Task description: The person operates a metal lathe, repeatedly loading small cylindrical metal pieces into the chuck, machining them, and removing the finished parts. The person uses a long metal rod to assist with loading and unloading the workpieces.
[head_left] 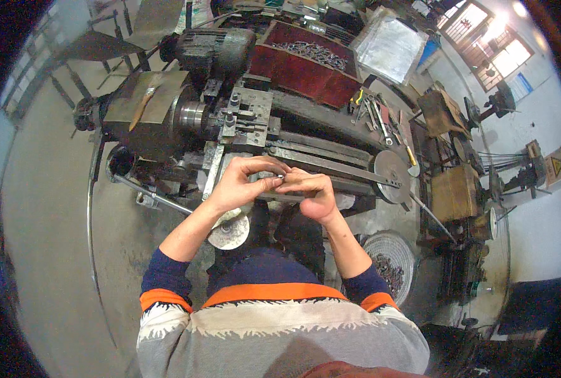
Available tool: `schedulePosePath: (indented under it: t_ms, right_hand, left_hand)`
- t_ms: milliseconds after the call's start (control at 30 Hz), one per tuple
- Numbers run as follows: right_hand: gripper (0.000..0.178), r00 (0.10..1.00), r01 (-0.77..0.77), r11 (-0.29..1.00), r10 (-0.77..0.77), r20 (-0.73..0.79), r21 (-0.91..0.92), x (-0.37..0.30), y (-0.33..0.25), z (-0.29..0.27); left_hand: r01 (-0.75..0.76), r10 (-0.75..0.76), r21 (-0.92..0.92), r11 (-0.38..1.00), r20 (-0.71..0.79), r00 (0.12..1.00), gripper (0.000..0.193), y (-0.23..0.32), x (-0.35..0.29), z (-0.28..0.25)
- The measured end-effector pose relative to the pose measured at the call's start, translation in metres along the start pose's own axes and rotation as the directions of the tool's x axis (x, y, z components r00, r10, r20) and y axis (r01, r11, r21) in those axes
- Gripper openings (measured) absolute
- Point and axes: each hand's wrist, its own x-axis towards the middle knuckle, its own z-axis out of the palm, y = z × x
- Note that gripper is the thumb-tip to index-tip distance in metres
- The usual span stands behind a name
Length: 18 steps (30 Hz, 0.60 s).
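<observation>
Both my hands meet in front of a dark metal lathe. My left hand pinches a small shiny metal piece between thumb and fingertips; most of that piece is hidden by the fingers. Against the same piece rest the fingers of my right hand, pressed together close to the left fingertips. Just beyond my hands run the lathe's long bars. A round handwheel sits at the right end of the machine.
A dark red bin with many small metal parts stands behind the lathe. Wrenches lie at its right. A brush rests on the headstock. At the lower right is a round basket of metal parts; a white disc is below my left wrist.
</observation>
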Motion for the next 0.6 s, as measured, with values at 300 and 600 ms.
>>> schedulePosePath:
  t_ms: [300, 600]
  right_hand:
    - [0.026, 0.975, -0.096, 0.952, 0.149, 0.164, -0.292, 0.024, 0.031, -0.043]
    - [0.047, 0.974, -0.19, 0.621, 0.02, -0.227, -0.76, 0.115, 0.08, -0.144]
  left_hand:
    - [0.179, -0.154, 0.318, 0.931, -0.101, 0.983, 0.02, -0.001, -0.028, -0.028]
    - [0.422, -0.31, 0.307, 0.853, -0.354, 0.883, 0.021, 0.001, -0.058, -0.064]
